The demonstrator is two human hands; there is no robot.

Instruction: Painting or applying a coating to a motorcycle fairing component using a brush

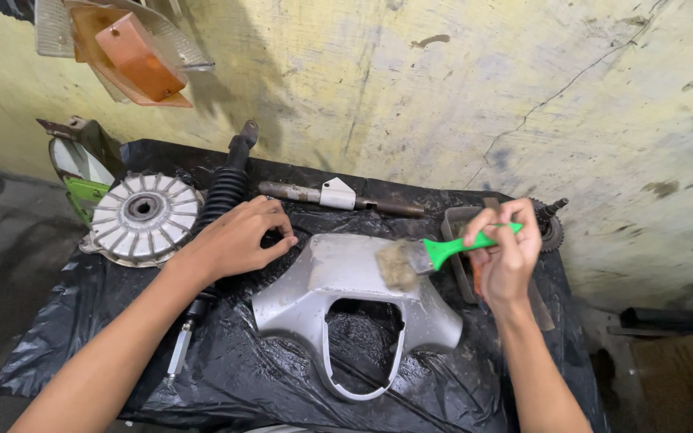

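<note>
Right hand [507, 252]: grips a green-handled brush [427, 256], bristles on the grey cover [346, 281]
Left hand [238, 238]: fingers curled, steadying the cover's upper left edge
Cover: lying on black plastic sheet [226, 377]
Progress: brushing under way, top reached, lower rim apparently untouched

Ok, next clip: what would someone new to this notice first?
Mid-frame, a silver motorcycle cover panel lies on black plastic sheeting, and the right hand lays a green-handled paintbrush, bristles down, on its top. The left hand rests at the panel's upper left edge. Further left sit a round finned metal hub and a black shock absorber.
</note>
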